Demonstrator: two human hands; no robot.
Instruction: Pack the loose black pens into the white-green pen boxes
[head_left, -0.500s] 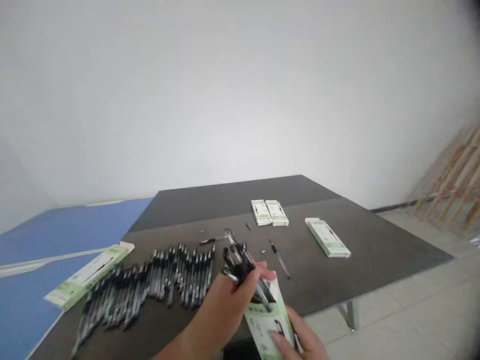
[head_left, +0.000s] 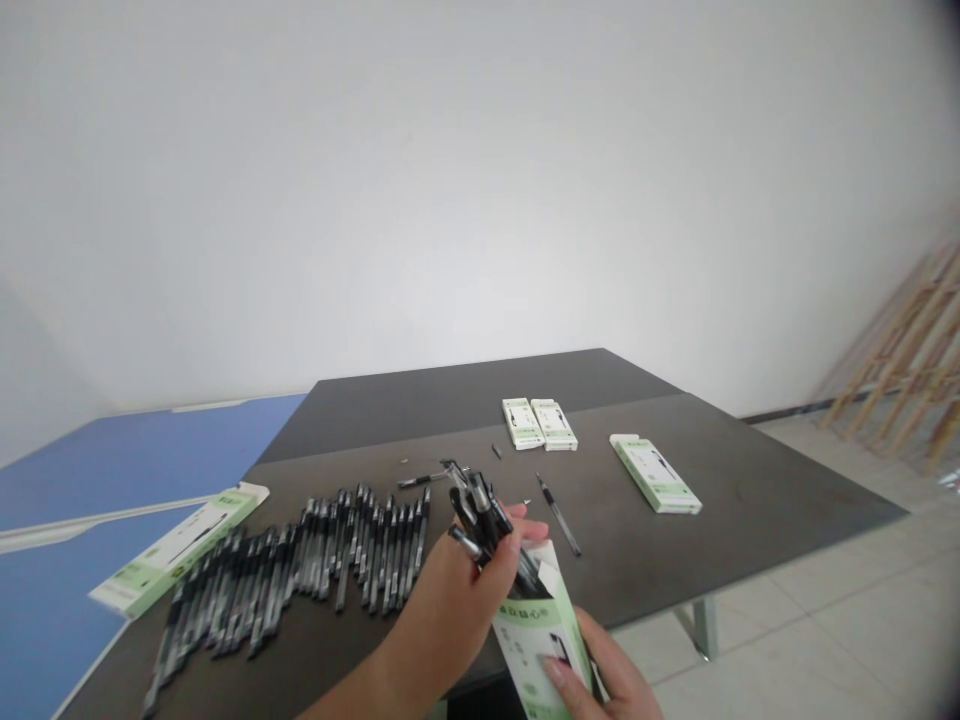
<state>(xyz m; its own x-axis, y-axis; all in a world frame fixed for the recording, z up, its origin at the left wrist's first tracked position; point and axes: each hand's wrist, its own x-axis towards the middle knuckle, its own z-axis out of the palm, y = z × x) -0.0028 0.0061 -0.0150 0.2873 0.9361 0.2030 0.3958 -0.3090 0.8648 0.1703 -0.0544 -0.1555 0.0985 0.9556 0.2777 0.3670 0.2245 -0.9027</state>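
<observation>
My left hand (head_left: 457, 600) is closed around a bunch of black pens (head_left: 484, 520), whose lower ends sit in the open top of a green-and-white pen box (head_left: 536, 635). My right hand (head_left: 600, 685) grips that box from below at the bottom edge of the view, fingers wrapped on its side. A long row of loose black pens (head_left: 300, 570) lies on the dark table (head_left: 750, 490) to the left of my hands.
One green-and-white box (head_left: 176, 548) lies at the table's left edge, one (head_left: 655, 473) at the right, and two smaller ones (head_left: 540, 424) further back. A single pen (head_left: 557, 514) and small parts lie mid-table. Blue surface at left, wooden frames at far right.
The bunch of pens has sunk a little deeper into the box and tilted more upright. Both hands stay in nearly the same place.
</observation>
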